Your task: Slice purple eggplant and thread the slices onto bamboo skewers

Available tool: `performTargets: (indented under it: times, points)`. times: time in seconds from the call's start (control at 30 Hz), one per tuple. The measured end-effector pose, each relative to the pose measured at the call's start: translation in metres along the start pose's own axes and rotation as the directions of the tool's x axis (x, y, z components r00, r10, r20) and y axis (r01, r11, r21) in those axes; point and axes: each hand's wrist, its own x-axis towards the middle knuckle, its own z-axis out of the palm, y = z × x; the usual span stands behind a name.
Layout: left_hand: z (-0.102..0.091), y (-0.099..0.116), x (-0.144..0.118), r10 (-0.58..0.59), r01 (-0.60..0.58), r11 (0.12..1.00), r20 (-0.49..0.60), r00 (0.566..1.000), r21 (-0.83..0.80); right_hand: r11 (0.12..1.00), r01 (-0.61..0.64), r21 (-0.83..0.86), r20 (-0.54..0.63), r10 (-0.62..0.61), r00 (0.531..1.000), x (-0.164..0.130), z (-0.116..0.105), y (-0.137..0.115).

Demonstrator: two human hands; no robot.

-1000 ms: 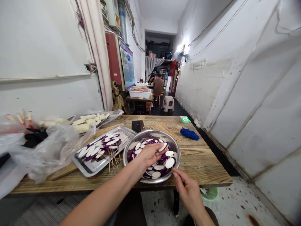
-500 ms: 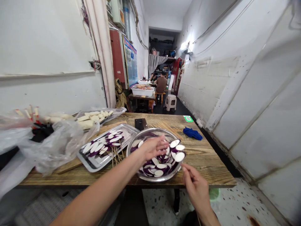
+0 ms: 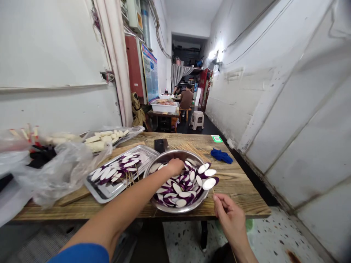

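Note:
My left hand reaches down into a steel bowl of purple-skinned, white-fleshed eggplant slices. Its fingertips are hidden behind the back of the hand and among the slices, so I cannot tell what they grip. At the bowl's right side, my right hand pinches a thin bamboo skewer. Several eggplant slices are threaded near its upper end, over the bowl's right rim. To the left, a metal tray bears skewered eggplant slices, their sticks pointing toward me.
Loose bamboo skewers lie behind the bowl, near a dark block-like object. A blue cloth or glove lies at the right. Plastic bags and pale cut pieces fill the left. A person sits far back.
My left hand has gone from open above the bowl down into the slices, fingers now out of sight. My right hand still holds the skewer, nearly in place. The view has shifted slightly.

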Motion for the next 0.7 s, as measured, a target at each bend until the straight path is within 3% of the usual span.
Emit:
performTargets:
  times: [0.13,0.2,0.23,0.3,0.37,0.4,0.6,0.7]
  points:
    - [-0.005,0.000,0.001,-0.003,0.003,1.000,-0.032,0.999,-0.028,1.000,-0.001,-0.016,0.038,0.002,0.999,-0.002,-0.006,-0.002]
    - [-0.012,0.001,-0.002,-0.043,0.019,0.974,-0.098,0.994,-0.226,1.000,0.016,-0.011,0.047,-0.015,0.999,-0.003,-0.007,-0.003]
    - [-0.016,0.003,-0.004,-0.090,0.038,0.918,-0.116,0.989,-0.396,1.000,0.028,-0.007,0.057,-0.027,0.998,-0.004,-0.006,-0.003]
    - [-0.021,0.010,-0.013,-0.169,0.085,0.666,-0.039,0.985,-0.741,0.999,0.052,-0.003,0.089,-0.052,0.995,-0.004,-0.002,-0.004]
    - [-0.023,0.018,-0.024,-0.142,0.152,0.376,0.105,0.984,-0.914,0.998,0.069,0.001,0.128,-0.069,0.989,-0.004,0.003,-0.004]
    - [-0.024,0.021,-0.030,-0.113,0.180,0.272,0.154,0.982,-0.945,0.997,0.075,0.006,0.148,-0.075,0.986,-0.004,0.005,-0.004]
    - [-0.027,0.028,-0.050,-0.086,0.258,-0.002,0.257,0.963,-0.966,0.998,0.063,0.016,0.206,-0.065,0.976,-0.007,0.014,-0.004]
    - [-0.025,0.030,-0.051,-0.128,0.239,-0.134,0.256,0.958,-0.962,0.999,0.053,0.010,0.229,-0.054,0.972,-0.008,0.015,-0.005]
